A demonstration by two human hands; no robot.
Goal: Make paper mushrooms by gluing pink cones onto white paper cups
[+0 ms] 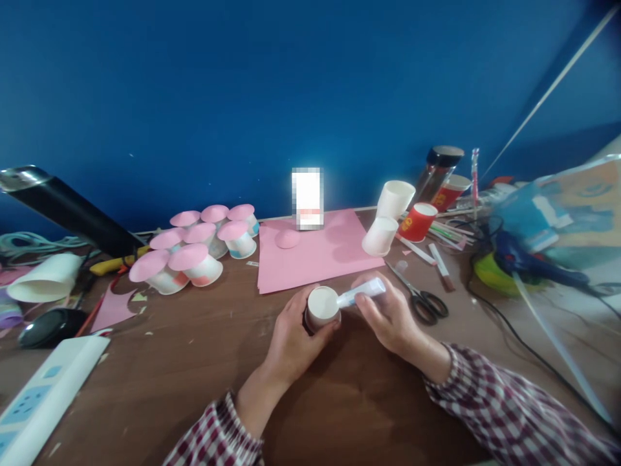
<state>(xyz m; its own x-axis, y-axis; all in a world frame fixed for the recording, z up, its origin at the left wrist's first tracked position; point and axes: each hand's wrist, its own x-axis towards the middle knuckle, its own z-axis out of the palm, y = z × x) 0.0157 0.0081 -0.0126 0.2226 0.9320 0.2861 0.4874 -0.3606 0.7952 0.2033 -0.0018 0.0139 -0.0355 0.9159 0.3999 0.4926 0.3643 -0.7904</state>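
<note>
Near the table's middle, my left hand (294,336) is wrapped round a small white paper cup (323,304), its round pale end facing up. My right hand (388,317) grips a white glue tube (363,292) with faint bluish print, tilted so that its narrow tip meets the cup's edge. Behind both hands lies pink paper (315,268) with a shallow pink paper cone (288,239) on it. On the left stand several cups topped with pink cones (188,257). Two white paper cups (381,237) are at the paper's right side.
Scissors (423,303) lie right of my right hand, near a red paper cup (418,222) and a dark-lidded bottle (436,175). A blue glue gun (528,262) and its cable are farther right. A white power strip (53,395) lies front left. A bright, pixelated phone-like rectangle (308,197) stands behind.
</note>
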